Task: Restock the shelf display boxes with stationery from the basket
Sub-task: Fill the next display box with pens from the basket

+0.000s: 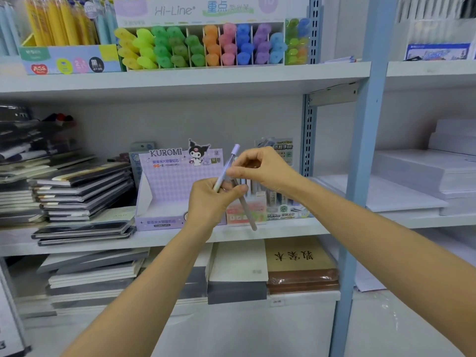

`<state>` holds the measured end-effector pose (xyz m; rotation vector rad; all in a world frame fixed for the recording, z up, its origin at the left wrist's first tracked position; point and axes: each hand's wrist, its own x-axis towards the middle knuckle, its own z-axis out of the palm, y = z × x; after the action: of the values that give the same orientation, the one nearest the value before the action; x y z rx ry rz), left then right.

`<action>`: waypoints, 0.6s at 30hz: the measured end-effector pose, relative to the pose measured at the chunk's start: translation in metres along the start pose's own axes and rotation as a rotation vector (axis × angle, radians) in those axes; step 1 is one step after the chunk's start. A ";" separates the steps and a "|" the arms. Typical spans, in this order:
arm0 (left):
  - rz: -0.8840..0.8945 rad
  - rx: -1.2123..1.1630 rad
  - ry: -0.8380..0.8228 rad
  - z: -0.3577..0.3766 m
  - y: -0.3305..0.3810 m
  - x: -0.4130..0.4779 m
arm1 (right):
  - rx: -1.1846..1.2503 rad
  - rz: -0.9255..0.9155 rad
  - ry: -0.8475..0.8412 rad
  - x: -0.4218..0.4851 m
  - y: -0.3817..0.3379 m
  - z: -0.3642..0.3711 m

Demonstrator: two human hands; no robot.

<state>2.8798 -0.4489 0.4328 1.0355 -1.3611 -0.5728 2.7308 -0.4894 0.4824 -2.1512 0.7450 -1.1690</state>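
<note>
Hands meet in front of the middle shelf. The left hand [210, 202] is curled round the lower end of a slim lilac tube [230, 161], and the right hand [260, 167] pinches the same tube near mid-length between thumb and forefinger. The tube tilts up and to the right, its capped end standing clear above the right hand's knuckles.

A second, grey tube [247, 212] slants down and to the right from under the left thumb. Its upper end is hidden between the hands, so we cannot tell which hand carries it.

Directly behind the grip stands the purple Kuromi display box [167, 186], open at the front. Just right of it, behind the right wrist, we see a green-labelled display box [282, 202] with upright refills inside. Both boxes sit on the shelf board [270, 231] below the grip.

- Left of the grip: stacked dark notebooks [82, 191].
- Above the grip: a Hi-Line highlighter display [201, 45] sorted by colour, with a box of yellow pens [56, 21] to its left.
- Right of the grip: a blue upright post [360, 150], then white paper stacks [412, 181].
- Below the grip: flat pads, among them a brown calligraphy book [301, 258].
</note>
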 end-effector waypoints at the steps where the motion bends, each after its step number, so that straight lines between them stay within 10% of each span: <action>1: 0.004 0.020 -0.001 0.000 -0.001 0.001 | -0.022 0.003 -0.003 0.001 0.000 0.000; 18: 0.009 0.016 -0.102 -0.014 -0.032 0.016 | 0.108 0.007 0.700 0.030 0.052 -0.046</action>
<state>2.9033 -0.4735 0.4154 1.0244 -1.4609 -0.6158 2.6945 -0.5555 0.4827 -1.6310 0.9397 -1.9386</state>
